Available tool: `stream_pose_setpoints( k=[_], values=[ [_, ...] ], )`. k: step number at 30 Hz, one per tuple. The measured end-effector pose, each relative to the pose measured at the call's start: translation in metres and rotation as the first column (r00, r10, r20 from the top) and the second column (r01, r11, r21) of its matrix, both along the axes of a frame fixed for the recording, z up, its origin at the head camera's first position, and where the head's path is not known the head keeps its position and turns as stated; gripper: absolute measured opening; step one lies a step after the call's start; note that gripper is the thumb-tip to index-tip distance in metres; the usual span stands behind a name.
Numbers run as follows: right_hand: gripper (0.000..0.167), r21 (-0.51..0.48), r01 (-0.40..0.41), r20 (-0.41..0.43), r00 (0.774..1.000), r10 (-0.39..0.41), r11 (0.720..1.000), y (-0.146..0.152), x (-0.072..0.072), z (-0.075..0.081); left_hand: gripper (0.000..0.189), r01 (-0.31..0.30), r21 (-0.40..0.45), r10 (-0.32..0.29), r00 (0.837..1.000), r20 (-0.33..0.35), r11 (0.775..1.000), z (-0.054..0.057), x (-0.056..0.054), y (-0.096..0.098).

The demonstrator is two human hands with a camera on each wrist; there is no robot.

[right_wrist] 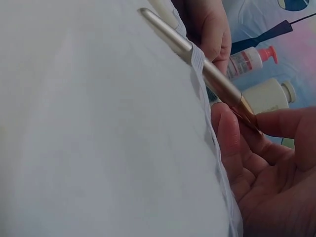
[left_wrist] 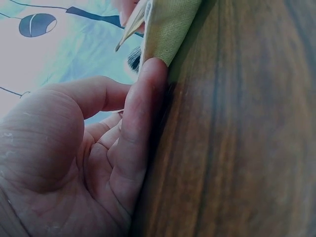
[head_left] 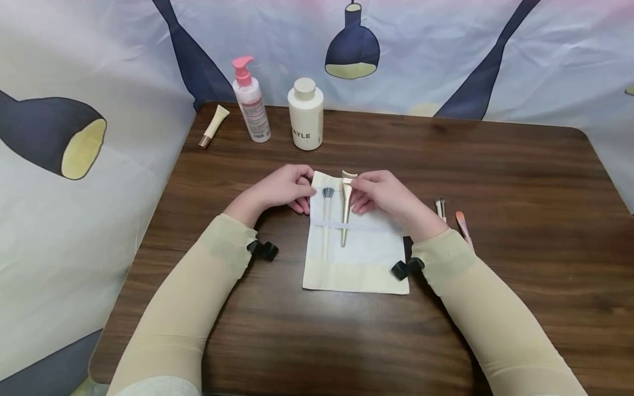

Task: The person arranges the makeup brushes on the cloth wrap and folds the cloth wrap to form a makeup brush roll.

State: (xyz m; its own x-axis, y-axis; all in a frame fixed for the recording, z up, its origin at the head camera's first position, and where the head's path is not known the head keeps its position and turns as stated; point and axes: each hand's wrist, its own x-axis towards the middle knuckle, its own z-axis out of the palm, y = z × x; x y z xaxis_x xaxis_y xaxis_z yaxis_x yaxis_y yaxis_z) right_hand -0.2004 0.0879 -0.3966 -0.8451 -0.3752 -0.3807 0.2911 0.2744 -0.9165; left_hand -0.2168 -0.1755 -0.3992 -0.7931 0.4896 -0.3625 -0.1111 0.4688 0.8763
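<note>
A pale cloth brush roll [head_left: 356, 275] lies unfolded on the table, with a white elastic band [head_left: 366, 226] across it. My right hand [head_left: 381, 192] pinches a gold-handled makeup brush [head_left: 345, 212] near its head, between thumb and fingers. The lower part of that handle [right_wrist: 170, 30] passes under the elastic. To its left, a makeup brush with a white handle and dark bristles [head_left: 327, 201] is also tucked under the band. At the roll's upper left edge, my left hand [head_left: 287, 190] holds the fabric [left_wrist: 168, 34] between thumb and forefinger.
Behind the hands stand a pink-topped pump bottle [head_left: 252, 110] and a white bottle [head_left: 306, 121]. A small cream tube [head_left: 214, 126] lies at the back left. More makeup brushes lie right of the roll, one with orange bristles [head_left: 462, 223], partly behind my right forearm.
</note>
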Motion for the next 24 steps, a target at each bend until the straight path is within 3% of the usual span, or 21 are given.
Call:
stream_pose_setpoints(
  k=[7,10,17,24],
  values=[
    [0.027,0.016,-0.04,0.027,0.999,0.039,0.999,-0.0005,-0.0003,0.0042,0.025,0.006,-0.012,-0.006,1.0,0.027,1.0,0.0043,-0.0001,-0.0005],
    [0.026,0.041,-0.053,0.012,0.999,0.052,0.998,0.0002,0.0009,0.0063,0.025,0.008,-0.01,-0.007,1.0,0.007,1.0,0.0053,-0.0015,0.0005],
    [0.027,0.166,-0.138,-0.004,0.99,0.141,0.976,0.0023,0.003,0.0028,0.024,0.0,-0.017,0.0,1.0,0.018,1.0,0.0018,0.0002,0.0015],
    [0.027,0.203,-0.121,-0.01,0.992,0.126,0.972,0.0009,0.0032,0.0016,0.023,-0.004,0.003,0.004,1.0,-0.008,1.0,0.0002,0.0012,0.0013]
  ],
)
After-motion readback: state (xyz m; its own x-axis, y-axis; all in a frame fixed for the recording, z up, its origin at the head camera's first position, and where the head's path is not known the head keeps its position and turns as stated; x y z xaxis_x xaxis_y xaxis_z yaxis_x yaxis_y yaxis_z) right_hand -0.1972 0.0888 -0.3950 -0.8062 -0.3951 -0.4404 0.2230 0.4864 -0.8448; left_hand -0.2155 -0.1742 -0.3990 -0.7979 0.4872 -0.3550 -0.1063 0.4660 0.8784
